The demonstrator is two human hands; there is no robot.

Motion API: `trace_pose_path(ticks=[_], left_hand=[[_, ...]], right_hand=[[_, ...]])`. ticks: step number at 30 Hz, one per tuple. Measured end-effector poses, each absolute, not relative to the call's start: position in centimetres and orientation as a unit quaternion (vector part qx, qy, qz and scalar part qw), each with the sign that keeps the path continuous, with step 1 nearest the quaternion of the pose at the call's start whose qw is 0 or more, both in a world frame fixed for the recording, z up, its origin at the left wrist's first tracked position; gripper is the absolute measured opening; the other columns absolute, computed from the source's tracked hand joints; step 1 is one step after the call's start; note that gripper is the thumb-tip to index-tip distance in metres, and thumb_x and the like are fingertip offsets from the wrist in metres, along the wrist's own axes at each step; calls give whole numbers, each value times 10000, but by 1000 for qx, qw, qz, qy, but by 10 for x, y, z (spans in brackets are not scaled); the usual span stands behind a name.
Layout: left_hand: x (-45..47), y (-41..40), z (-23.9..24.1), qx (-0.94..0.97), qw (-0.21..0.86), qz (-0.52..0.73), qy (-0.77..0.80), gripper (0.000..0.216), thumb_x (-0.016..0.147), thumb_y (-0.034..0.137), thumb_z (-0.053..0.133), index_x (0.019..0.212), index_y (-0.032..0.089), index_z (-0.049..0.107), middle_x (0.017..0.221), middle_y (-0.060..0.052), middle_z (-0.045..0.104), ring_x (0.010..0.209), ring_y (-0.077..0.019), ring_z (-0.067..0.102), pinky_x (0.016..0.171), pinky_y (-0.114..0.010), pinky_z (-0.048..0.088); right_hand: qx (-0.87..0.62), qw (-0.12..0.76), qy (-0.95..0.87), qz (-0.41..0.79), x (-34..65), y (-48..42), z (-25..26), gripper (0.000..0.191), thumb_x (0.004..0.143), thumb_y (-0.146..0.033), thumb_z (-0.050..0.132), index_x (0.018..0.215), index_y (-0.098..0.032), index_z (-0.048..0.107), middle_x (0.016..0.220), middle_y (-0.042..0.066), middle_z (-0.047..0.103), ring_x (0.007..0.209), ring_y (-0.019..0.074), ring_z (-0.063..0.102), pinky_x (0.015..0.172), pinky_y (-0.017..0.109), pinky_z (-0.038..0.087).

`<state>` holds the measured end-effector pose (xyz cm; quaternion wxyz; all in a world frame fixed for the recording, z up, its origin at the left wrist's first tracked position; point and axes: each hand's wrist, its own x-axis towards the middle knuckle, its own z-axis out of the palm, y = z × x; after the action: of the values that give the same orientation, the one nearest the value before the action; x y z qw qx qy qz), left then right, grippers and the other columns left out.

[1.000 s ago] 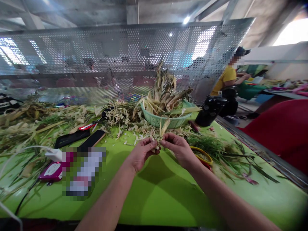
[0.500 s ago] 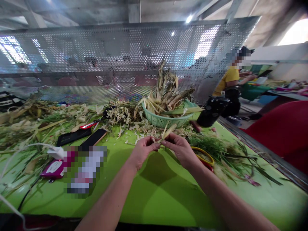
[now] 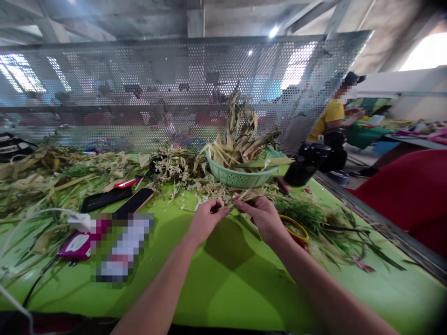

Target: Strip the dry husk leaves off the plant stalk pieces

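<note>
Both hands meet over the green table, a little short of a green plastic basket heaped with dried corn husks. My left hand is closed in a pinch on one end of a pale strip of corn husk. With thumb and fingers, my right hand grips the same corn husk, whose loose part sticks out above the knuckles. Fingers cover most of the piece between the hands. Just right of my right hand lie yellow-handled scissors, partly hidden by it.
Left of my hands lie a red utility knife, dark phone-like slabs and a magenta power bank with a white cable. Husk scraps and green grass surround the basket. A black jar stands right; beyond is a person in yellow.
The husk's loose end, upright before, now lies lower over my right hand. My right hand has turned slightly; my left hand keeps its pinch almost in place.
</note>
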<state>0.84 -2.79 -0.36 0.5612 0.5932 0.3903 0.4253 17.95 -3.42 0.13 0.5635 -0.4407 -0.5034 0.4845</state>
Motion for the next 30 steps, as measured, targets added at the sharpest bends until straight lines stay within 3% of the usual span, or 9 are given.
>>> trace_pose_path(ticks=[6,11,21,30], left_hand=[[14,-28,-12,453,700,453,315,291,672,371,753,736,148,578,723,-2,561,719,-120,530,756,-270,415],[21,-31,-13,374,750,471,274,296,630,329,792,698,141,573,705,8,558,688,-95,531,725,-242,416],[15,-29,-10,469,665,478,331,322,666,393,755,802,154,587,788,-12,578,749,-124,541,760,-292,446],[11,-27,-8,489,652,468,342,295,690,381,735,827,141,631,807,-34,607,781,-142,563,827,-327,444]], right_hand=[[-412,616,-438,508,174,-38,5,208,628,-315,814,746,-179,709,681,10,624,606,120,513,589,261,420],[-383,645,-374,545,173,-39,5,211,611,-290,828,759,-205,703,721,-7,610,604,104,513,572,242,431],[-427,535,-487,543,178,-36,3,295,647,-355,795,869,-184,701,814,37,700,763,177,610,750,311,449],[-436,543,-472,541,181,-34,-3,274,678,-346,774,870,-166,696,723,25,664,662,154,572,662,294,436]])
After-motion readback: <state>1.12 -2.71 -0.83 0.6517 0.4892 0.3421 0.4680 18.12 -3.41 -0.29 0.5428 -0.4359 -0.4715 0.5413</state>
